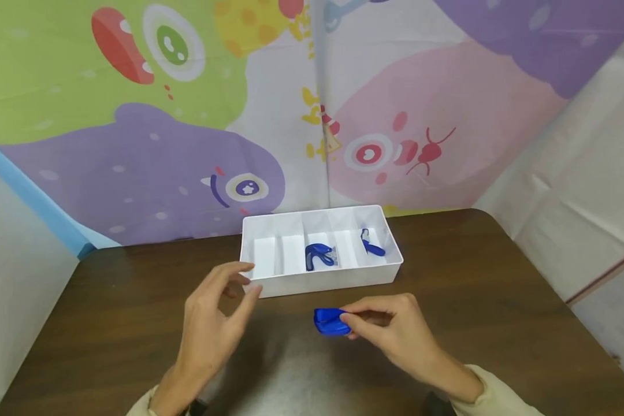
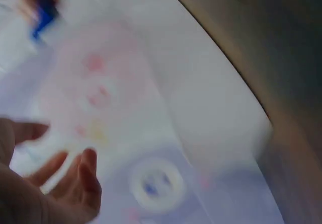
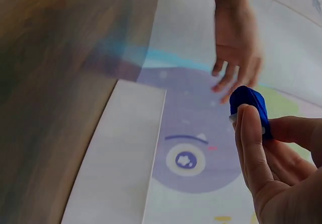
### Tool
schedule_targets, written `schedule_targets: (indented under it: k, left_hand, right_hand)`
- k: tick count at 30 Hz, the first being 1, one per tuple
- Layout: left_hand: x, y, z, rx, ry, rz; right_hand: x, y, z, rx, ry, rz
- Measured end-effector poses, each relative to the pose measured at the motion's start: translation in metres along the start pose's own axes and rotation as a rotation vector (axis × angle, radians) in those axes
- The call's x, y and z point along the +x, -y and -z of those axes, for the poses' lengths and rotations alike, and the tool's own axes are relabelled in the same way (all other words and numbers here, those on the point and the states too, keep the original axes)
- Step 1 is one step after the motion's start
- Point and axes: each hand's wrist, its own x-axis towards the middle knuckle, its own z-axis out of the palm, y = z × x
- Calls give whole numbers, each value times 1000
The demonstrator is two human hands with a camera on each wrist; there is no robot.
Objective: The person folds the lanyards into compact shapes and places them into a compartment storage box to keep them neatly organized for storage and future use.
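Observation:
My right hand [image 1: 395, 329] pinches a small, shiny, folded blue bundle [image 1: 330, 322] between thumb and fingers, above the table in front of the box. In the right wrist view the blue bundle [image 3: 247, 103] stands up from the fingertips; its exact kind cannot be made out. Thumb and fingers apart, my left hand [image 1: 213, 323] hovers by the front left corner of a white divided box [image 1: 322, 281] and holds nothing. A looped blue strap [image 1: 319, 254] with a clear piece lies in the box's middle compartment. Another blue strap-like piece [image 1: 373, 249] lies in the rightmost one.
The box stands at the back of a dark brown wooden table [image 1: 473, 289], close to a cloth backdrop [image 1: 187, 162] printed with cartoon creatures. Pale sheets [image 1: 567, 190] rise at both sides. The left wrist view is blurred.

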Motion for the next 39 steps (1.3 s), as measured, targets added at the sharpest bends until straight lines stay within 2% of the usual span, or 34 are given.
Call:
schedule_targets:
  k: [2,6,12,15,18,24,30,33,36,39]
  left_hand:
    - [7,25,7,111,11,-62]
    - [18,63,13,107,152,-74]
    - [29,97,10,111,414,-14]
    - [28,107,9,123,476,-7]
    - [27,114,9,113,479,-7]
    - [30,117,7,38,416,9]
    - [29,112,6,-68,401,63]
    - [27,108,5,-40,392,57]
    - [24,107,6,30,374,36]
    - [23,106,7,64,357,15]
  right_hand:
    - [3,-2,3,-23,-12,-15]
    - [15,-6,9,-71,-13,-25]
    - [48,-15,13,-161,24,-19]
    - [68,-20,12,-235,50,19]
    - [90,-24,8,-289,60,62]
    - [135,-34,-3,-350,63,112]
    - [168,-43,-28,-436,160,124]
    - [178,-47,-43,-549,250,163]
    - [187,-55,-57,-711,346,246]
    - [195,-62,-70,-846,392,330]
